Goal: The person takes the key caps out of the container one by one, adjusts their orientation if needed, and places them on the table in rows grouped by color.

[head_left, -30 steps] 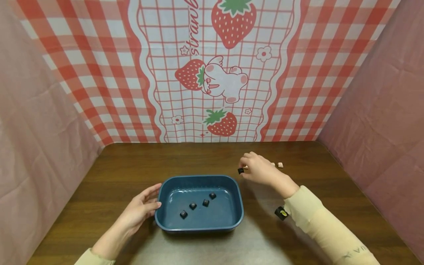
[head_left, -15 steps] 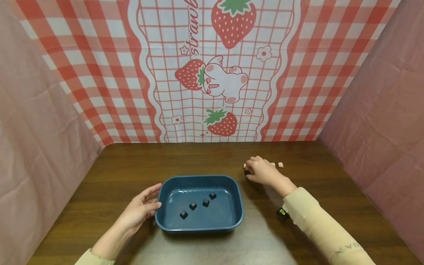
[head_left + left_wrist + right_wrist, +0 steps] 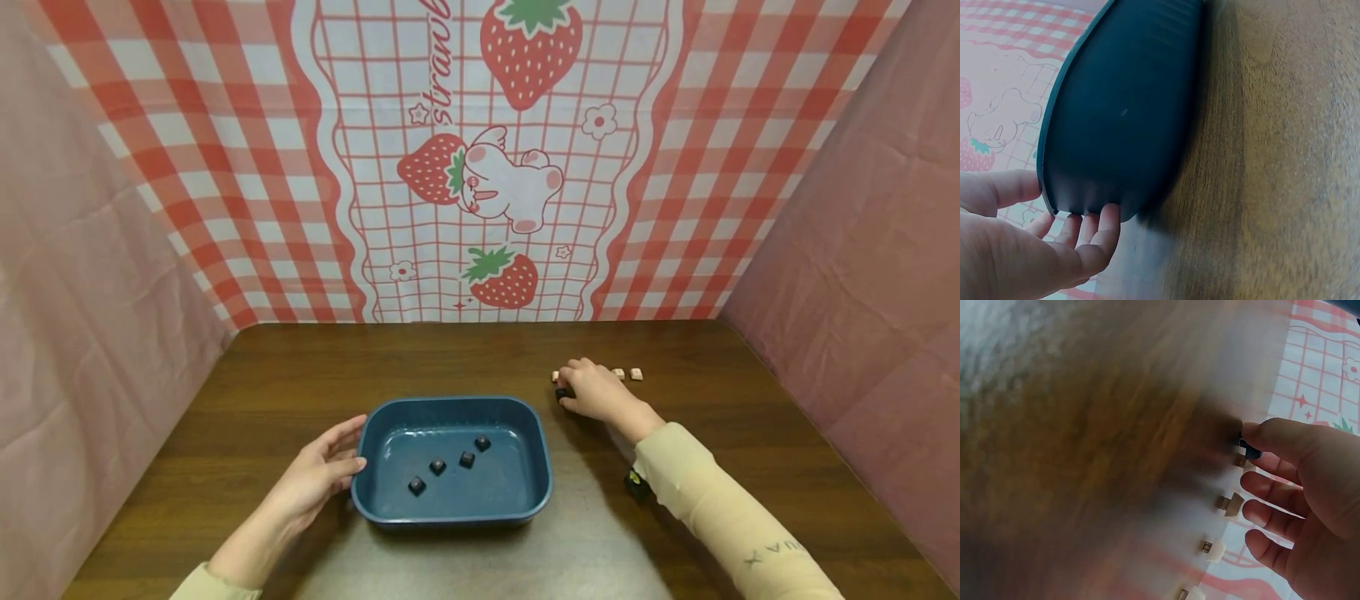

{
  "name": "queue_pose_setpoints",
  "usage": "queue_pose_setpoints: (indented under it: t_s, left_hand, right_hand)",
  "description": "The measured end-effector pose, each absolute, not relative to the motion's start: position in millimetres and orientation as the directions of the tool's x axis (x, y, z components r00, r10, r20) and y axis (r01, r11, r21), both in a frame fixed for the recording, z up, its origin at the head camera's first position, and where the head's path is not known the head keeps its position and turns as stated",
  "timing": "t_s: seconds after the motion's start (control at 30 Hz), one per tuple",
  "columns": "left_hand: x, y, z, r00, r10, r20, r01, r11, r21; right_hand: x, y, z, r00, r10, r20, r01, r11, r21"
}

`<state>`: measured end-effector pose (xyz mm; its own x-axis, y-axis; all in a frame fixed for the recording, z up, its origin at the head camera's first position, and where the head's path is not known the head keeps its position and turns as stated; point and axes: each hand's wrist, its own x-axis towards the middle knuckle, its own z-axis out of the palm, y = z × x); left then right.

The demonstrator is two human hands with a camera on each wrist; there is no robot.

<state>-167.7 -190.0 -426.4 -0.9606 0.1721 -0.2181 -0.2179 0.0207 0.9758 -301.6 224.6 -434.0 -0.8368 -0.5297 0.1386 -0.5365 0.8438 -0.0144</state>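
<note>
Oblong tray [image 3: 487, 496] crosswise, left hand [image 3: 315, 477] spread against it, right hand [image 3: 595, 390] pinching black keycap [image 3: 561, 393].

- Tray [image 3: 452, 512]: blue, rounded oblong, upright; left hand [image 3: 318, 471] holds its end.
- Four black keycaps [image 3: 438, 466]: inside, apart, slanting line.
- Held keycap [image 3: 1251, 450]: black, pinched by right hand [image 3: 596, 393].
- Pale keycaps [image 3: 1214, 550]: spaced row beside it.
</note>
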Motion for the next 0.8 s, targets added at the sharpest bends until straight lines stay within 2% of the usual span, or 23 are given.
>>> queue_pose_setpoints:
  t_s: [0.47,0.8]
  left_hand:
    - [-167.7,-189.8,-427.5,-0.961,0.180,-0.211,-0.212,0.014,0.977]
    - [-167.2,-189.8,-426.9,-0.961,0.178,-0.212,-0.213,0.011,0.977]
  right_hand:
    - [-300.5,226.0,-432.3,-0.841,-0.526,0.130,-0.535,0.844,-0.045]
    - [-290.8,221.4,-409.8,-0.811,-0.547,0.208,-0.570,0.818,-0.071]
